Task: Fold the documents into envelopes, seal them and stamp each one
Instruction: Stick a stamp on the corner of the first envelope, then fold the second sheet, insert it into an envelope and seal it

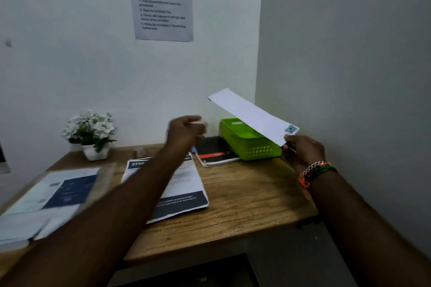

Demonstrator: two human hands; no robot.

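Note:
My right hand (302,150) grips the near corner of a white envelope (250,113) that bears a small blue stamp (291,129). The envelope is held in the air, slanting up to the left above a green plastic basket (251,147) at the back right of the wooden desk (245,198). My left hand (186,131) is raised over the middle of the desk, blurred, with loosely curled fingers and nothing in it. Under my left arm lie printed documents (184,184) with dark headers. More papers and envelopes (46,198) lie at the left, blurred.
A black and red notebook (214,151) lies beside the basket, partly under it. A white pot of white flowers (92,135) stands at the back left. An instruction sheet (163,0) hangs on the wall. Walls close the back and the right side.

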